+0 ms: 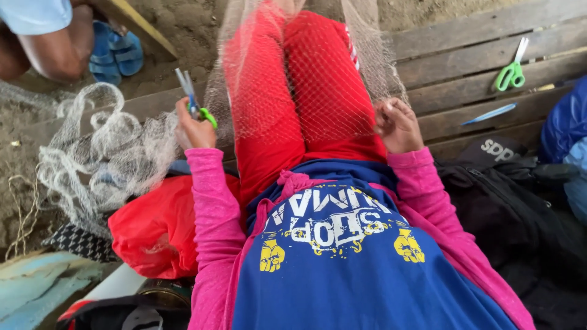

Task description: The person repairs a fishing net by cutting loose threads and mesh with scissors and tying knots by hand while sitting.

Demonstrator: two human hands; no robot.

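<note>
Mid-mending over red-clad knees: left hand (195, 129) gripping green-handled scissors (194, 101), right hand (397, 125) pinching the fishing net (293, 79), heaped netting (104, 159) seemingly still unworked.

red plastic bag (156, 229) bulging at the left arm, black bag (513, 208) at right
</note>
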